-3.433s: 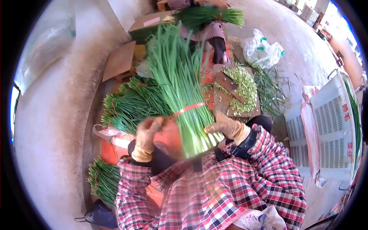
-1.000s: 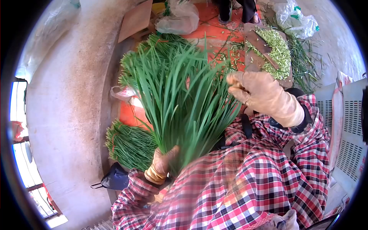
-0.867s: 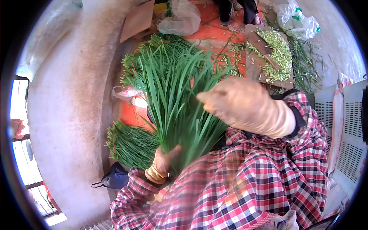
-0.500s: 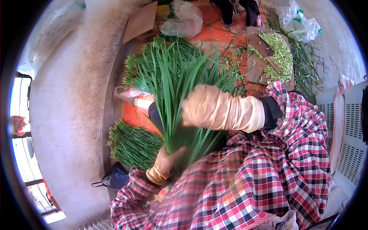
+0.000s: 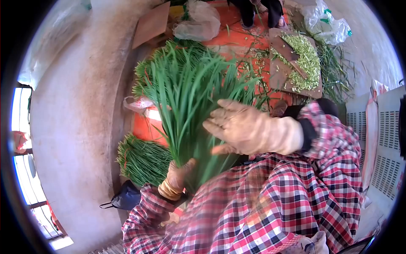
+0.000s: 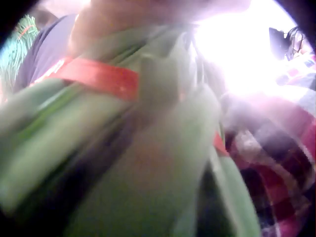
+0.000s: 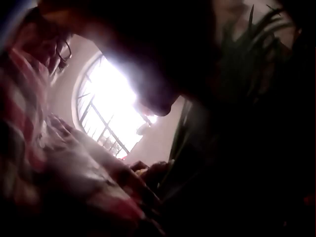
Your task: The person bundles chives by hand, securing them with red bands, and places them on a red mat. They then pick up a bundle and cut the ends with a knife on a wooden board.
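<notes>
Left hand [image 5: 176, 175]: gloved in tan, wrist low, it gripped the base of the leafy bunch, thumb laid across the stalks, the other fingers hidden
Right hand [image 5: 243, 127]: gloved in tan, back turned up, fingers straight and spread toward the leaves, thumb lowest, forearm reaching in from the right; whether it touched the leaves could not be told
Both hands: two, apart from each other, on either side of the greens
Leafy bunch [image 5: 179, 101]: one, in front of the checked shirt [image 5: 279, 203], its long green leaves fanning away from the body
Red band [image 6: 98, 76]: showing at two spots on the stalks in the left wrist view
Other greens: one tied bundle [image 5: 144, 160] on the left, and behind the leaves a pile [image 5: 146, 78] of more, too overlapped to count
Chopping board [image 5: 279, 76]: one, with one knife [image 5: 298, 69] and one heap of chopped pieces [image 5: 311, 59]
Clear bags: two on the floor, one at top centre [image 5: 196, 23], one at top right [image 5: 327, 25]
Dark bag [image 5: 127, 195]: one, by the wall
</notes>
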